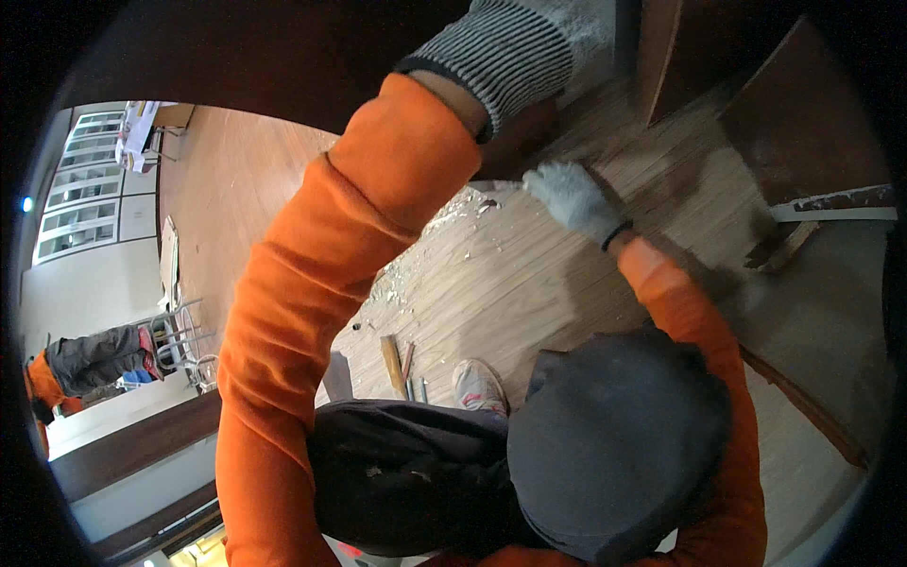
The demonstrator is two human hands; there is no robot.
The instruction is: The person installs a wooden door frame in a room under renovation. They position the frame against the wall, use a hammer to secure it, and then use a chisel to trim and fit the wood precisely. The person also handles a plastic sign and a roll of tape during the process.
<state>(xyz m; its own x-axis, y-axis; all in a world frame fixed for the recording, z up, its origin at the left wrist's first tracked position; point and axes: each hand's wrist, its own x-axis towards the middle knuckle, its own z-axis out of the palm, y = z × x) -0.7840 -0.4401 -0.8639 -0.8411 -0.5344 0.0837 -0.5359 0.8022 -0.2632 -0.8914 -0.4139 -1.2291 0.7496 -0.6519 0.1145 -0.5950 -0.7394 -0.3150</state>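
My left hand, in a grey glove with a striped knit cuff, reaches up beside a dark brown wooden panel. Its fingers are cut off by the upper edge and blurred. Lower and to the right, my right hand wears a pale grey glove. Its fingers are curled at the lower edge of a dark wooden piece, close to the floor. What they hold, if anything, is hidden. White debris lies scattered on the wood-grain floor below my left sleeve.
A wooden stick-like piece and thin rods lie by my shoe. Dark brown boards stand at the right, with a pale strip beneath. Far left, another person in orange is near a metal-framed stool.
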